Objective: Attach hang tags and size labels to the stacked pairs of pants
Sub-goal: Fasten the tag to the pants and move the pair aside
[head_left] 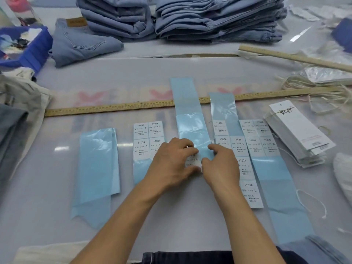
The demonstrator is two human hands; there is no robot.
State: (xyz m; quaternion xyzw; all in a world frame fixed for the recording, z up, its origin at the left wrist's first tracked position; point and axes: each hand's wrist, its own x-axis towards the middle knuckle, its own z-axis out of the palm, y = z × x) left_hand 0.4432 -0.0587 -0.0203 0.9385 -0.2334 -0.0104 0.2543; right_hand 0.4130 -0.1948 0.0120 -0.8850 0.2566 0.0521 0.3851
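Note:
Several light-blue backing strips lie on the table, some carrying white size labels printed 1103#. My left hand [172, 161] and my right hand [221, 162] meet over the middle strip [187, 103]; together they pinch a white M size label [192, 161] at its lower end. The S labels [148, 136] sit just left, the L labels [247, 185] and XL labels [260, 138] to the right. A pile of white hang tags [299, 128] with strings lies at the right. Two stacks of folded blue pants [215, 18] stand at the back.
A long wooden ruler [114, 107] crosses the table behind the strips; a second ruler [297, 58] lies at the back right. A blue bin [24, 48] sits at far left beside one folded pair of jeans [83, 46]. Loose strings [308, 86] and a bare backing strip [97, 168] lie around.

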